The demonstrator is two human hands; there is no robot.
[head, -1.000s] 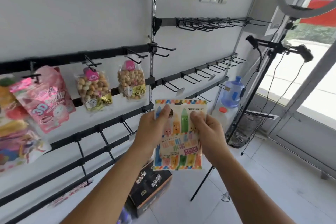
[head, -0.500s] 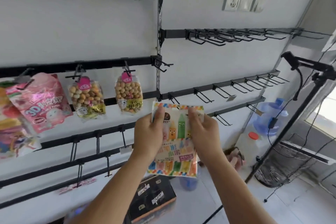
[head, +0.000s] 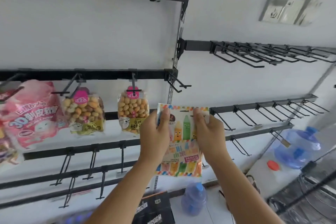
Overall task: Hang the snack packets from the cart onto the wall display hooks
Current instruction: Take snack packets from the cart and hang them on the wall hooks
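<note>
crayon packet point(head: 181, 143): glossy plastic film w/ printed colours, a bit crinkled. peanut bags point(head: 133, 112): clear shiny plastic, nuts showing thru. pink pouch point(head: 31, 114): glossy film w/ sheen. hooks point(head: 241, 56) & rails point(head: 87, 74): black matt metal. wall point(head: 91, 29): smooth matt white. water jug point(head: 298, 148): translucent blue plastic. box point(head: 154, 209): matt black cardboard.

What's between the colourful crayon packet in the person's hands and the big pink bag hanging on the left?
In the head view, two clear peanut snack bags hang on hooks between the crayon packet and the pink bag.
</note>
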